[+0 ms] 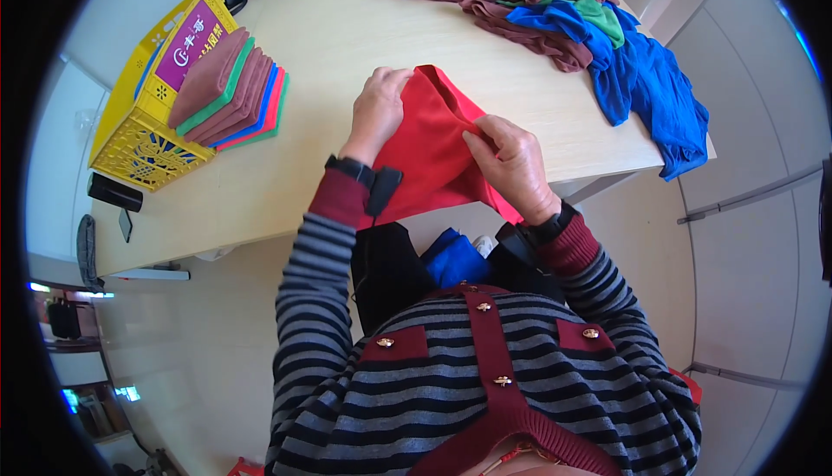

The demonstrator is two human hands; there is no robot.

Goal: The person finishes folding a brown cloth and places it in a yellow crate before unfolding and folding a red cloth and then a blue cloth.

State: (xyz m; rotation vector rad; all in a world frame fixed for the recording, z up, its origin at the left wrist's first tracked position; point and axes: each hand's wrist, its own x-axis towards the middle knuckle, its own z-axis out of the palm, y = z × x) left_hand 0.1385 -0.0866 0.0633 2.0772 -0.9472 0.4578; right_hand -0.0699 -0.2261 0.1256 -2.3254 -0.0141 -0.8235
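Observation:
A red cloth (pixel 425 142) is stretched between my two hands at the table's near edge, its lower part hanging over that edge. My left hand (pixel 379 112) pinches its upper left corner. On the other side my right hand (pixel 511 159) grips the cloth's right edge between thumb and fingers. The far edge of the cloth shows a fold between the hands. To the left stands a neat stack of folded cloths (pixel 230 94) in brown, green, blue and red, leaning against a yellow plastic crate (pixel 156 129).
A loose heap of blue, green, brown and red cloths (pixel 563 25) covers the table's far right, one blue cloth (pixel 650 86) drooping over the edge. A black cylinder (pixel 114 191) and a phone-like flat object (pixel 126 225) lie left. White cabinets (pixel 754 242) stand at the right.

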